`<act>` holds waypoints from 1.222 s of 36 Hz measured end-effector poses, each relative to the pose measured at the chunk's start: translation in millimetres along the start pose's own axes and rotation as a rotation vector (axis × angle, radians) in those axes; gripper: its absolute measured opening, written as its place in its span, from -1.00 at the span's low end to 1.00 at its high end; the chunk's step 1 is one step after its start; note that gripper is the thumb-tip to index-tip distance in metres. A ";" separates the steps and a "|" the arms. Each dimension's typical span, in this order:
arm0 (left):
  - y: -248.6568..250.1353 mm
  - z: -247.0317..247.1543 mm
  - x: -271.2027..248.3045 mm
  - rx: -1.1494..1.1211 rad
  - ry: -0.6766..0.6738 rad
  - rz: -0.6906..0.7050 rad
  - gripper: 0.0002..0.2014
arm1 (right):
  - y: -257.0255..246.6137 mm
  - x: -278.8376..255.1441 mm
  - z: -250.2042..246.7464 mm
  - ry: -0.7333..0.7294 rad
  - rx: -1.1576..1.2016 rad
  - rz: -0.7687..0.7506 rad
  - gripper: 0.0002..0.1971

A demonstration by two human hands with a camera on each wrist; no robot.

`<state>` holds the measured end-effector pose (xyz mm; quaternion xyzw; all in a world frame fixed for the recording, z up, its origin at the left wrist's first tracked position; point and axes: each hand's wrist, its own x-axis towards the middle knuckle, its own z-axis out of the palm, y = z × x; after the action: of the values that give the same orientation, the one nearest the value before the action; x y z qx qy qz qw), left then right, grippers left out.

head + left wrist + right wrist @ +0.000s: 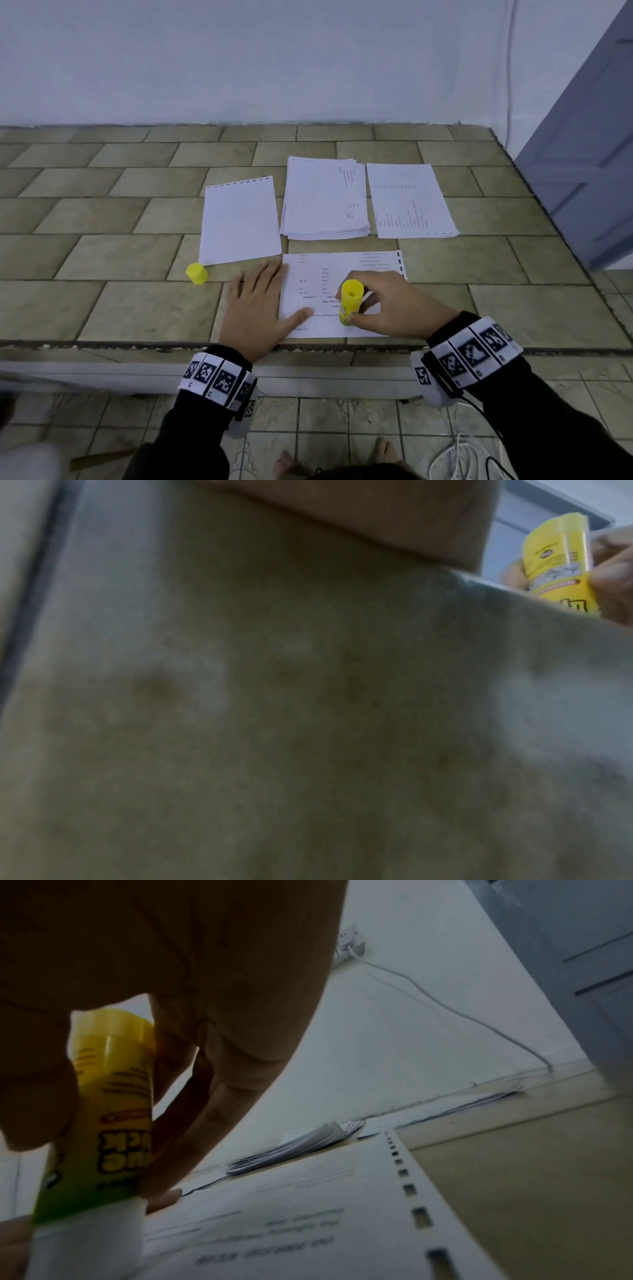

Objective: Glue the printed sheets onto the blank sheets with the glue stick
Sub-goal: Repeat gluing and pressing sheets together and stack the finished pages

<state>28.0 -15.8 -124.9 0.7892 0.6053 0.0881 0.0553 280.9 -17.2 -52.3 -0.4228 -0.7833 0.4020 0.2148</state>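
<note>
A printed sheet [320, 284] lies near the front edge of the tiled counter, its punched edge [411, 1191] to the right. My right hand [383, 308] grips a yellow glue stick [350, 301], uncapped end down on that sheet; the right wrist view shows the glue stick [106, 1123] close up with its white tip on the paper. My left hand [260, 305] rests flat, fingers spread, thumb pressing the sheet's left part. The yellow cap [197, 273] sits to the left. A blank sheet [239, 219] lies behind my left hand.
A stack of printed sheets [323, 198] and a single printed sheet [407, 202] lie further back. The counter's front edge [137, 344] runs just under my wrists. A white cable [428, 993] hangs down the back wall; a grey door [589, 171] stands at the right.
</note>
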 end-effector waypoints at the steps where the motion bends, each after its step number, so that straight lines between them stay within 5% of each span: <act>1: -0.3 0.2 -0.1 0.002 -0.002 0.002 0.03 | 0.6 -0.3 0.0 -0.003 -0.002 -0.006 -0.85; 24: 1.8 -5.4 0.4 -0.005 -0.031 0.001 0.03 | 22.8 41.1 -39.0 0.213 -0.002 0.225 -0.86; 44: 1.4 -3.7 0.1 -0.001 -0.018 0.004 -0.04 | 25.1 -33.5 -54.4 0.024 0.036 0.159 -0.75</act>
<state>28.6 -16.1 -121.0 0.7910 0.6034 0.0812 0.0609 348.5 -12.8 -40.8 -0.4846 -0.7373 0.4266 0.1988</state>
